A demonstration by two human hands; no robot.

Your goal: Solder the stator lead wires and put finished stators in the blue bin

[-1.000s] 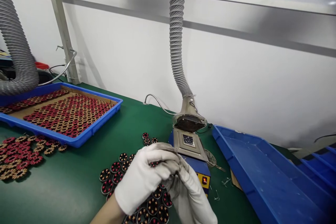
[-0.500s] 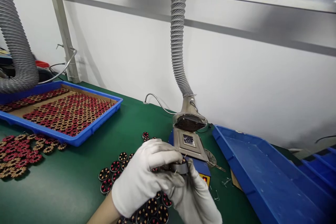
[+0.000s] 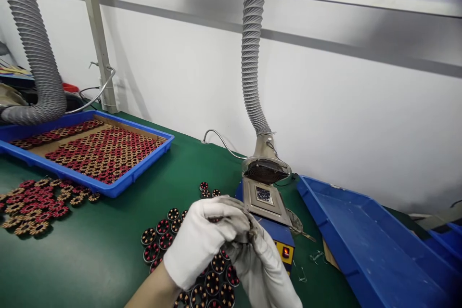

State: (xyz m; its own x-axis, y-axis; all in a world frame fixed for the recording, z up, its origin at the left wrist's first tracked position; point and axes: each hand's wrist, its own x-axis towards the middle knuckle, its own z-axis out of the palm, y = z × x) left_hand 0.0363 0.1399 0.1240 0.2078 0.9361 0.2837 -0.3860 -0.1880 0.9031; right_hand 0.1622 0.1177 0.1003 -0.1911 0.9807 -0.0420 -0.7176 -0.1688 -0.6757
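Both my hands wear white gloves and meet just in front of the solder pot. My left hand (image 3: pixel 205 243) is closed, its fingers curled over a small ringed motor stator (image 3: pixel 251 232). From the other side my right hand (image 3: pixel 265 267) grips the same stator, fingers bent around it. Only a dark sliver of the part shows between the gloves. Under and beside my left hand lie several wound stators in metal rings (image 3: pixel 211 283), some with red coils, some copper-coloured. Behind my fingers stands the solder pot (image 3: pixel 269 202) with its square metal top.
A fume hood (image 3: pixel 266 166) on a grey hose hangs over the pot. At the left are a blue tray (image 3: pixel 139 171) of stators and a loose stator pile (image 3: pixel 34 207). A blue bin (image 3: pixel 375 245) stands right, with wire scraps (image 3: pixel 302 275) near it.
The stator's grey ring, visible between my hands before, is now mostly covered as my fingers have closed around it. The whole view has shifted slightly, with the scene sitting further right.
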